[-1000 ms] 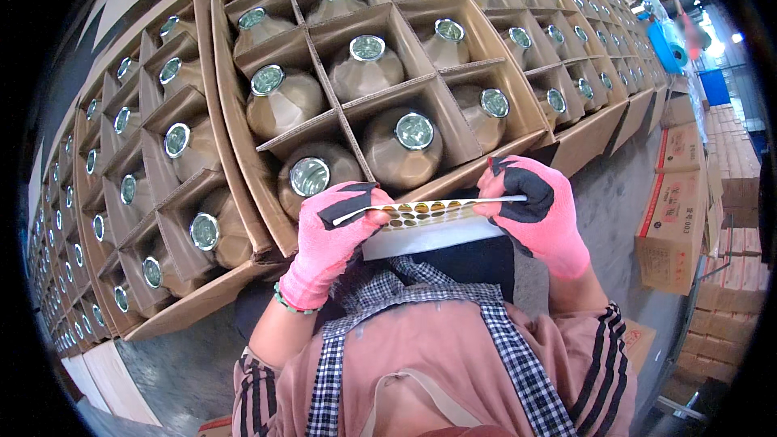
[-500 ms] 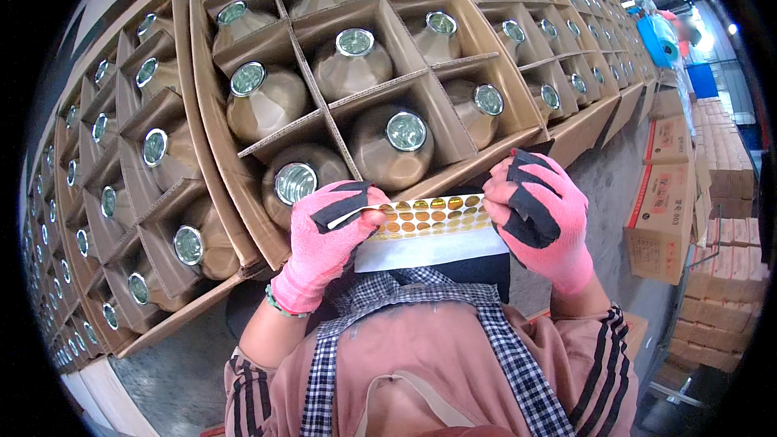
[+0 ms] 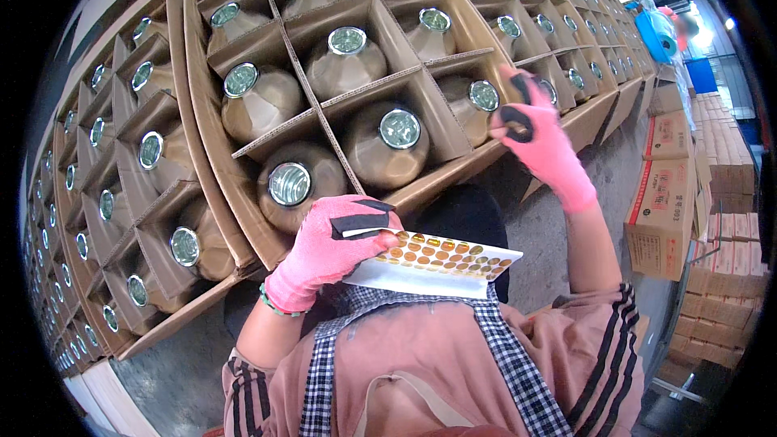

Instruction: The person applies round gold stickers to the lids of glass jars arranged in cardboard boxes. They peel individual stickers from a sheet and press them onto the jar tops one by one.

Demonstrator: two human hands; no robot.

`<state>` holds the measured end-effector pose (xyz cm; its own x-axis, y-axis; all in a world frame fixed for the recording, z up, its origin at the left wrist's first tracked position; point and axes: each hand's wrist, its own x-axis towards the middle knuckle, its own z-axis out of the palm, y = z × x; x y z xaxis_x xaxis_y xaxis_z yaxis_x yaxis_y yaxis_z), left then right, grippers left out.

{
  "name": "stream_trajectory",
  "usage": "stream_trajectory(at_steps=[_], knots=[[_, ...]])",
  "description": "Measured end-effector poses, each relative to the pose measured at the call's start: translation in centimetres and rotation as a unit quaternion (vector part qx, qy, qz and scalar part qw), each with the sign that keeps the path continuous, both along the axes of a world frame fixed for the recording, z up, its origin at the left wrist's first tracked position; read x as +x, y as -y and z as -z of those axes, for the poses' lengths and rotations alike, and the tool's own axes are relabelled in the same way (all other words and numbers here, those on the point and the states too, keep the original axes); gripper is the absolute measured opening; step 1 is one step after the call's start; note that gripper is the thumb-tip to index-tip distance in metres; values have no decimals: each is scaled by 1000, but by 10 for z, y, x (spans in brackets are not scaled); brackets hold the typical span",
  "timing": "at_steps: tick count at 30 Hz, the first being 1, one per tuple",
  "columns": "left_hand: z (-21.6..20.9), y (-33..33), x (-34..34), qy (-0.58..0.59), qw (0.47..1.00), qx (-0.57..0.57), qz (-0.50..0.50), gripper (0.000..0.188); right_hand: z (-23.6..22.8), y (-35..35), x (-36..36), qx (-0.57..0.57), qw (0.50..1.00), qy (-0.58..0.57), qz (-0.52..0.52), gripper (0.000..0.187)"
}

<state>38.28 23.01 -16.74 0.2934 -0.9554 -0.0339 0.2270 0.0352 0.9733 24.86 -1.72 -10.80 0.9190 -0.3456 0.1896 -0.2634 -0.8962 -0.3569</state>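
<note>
Gripping sticker sheet (image 3: 453, 257), right edge free

Head-worn fisheye, steeply down over the wearer's chest (image 3: 405, 328).
The lens sits at head height above the chest at 6 o'clock and faces down and outward, toward the open carton (image 3: 217, 137) spread from 10 to 12. The left hand (image 3: 336, 239) near 8 and the right hand (image 3: 536, 131) at 2 lie close; stacked boxes (image 3: 724, 283) just past 3 are much farther off. Straight edges bow at the rim; black margins close 9 and 3.
</note>
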Motion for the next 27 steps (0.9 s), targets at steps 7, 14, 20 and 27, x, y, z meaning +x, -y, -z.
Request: stream_trajectory(at_steps=[7, 14, 20, 27], knots=[[-1, -1, 0, -23, 999, 34, -9, 17, 57, 31, 25, -155, 972, -163, -71, 10], [-3, -1, 0, -12, 999, 34, -33, 17, 49, 32, 34, -269, 944, -159, -110, 21], [5, -2, -3, 12, 996, 2, -85, 17, -22, -25, 5, 110, 984, 134, 30, 25], [3, -1, -5, 74, 990, -18, -120, 18, -46, -78, -11, 36, 988, -88, -119, 22]])
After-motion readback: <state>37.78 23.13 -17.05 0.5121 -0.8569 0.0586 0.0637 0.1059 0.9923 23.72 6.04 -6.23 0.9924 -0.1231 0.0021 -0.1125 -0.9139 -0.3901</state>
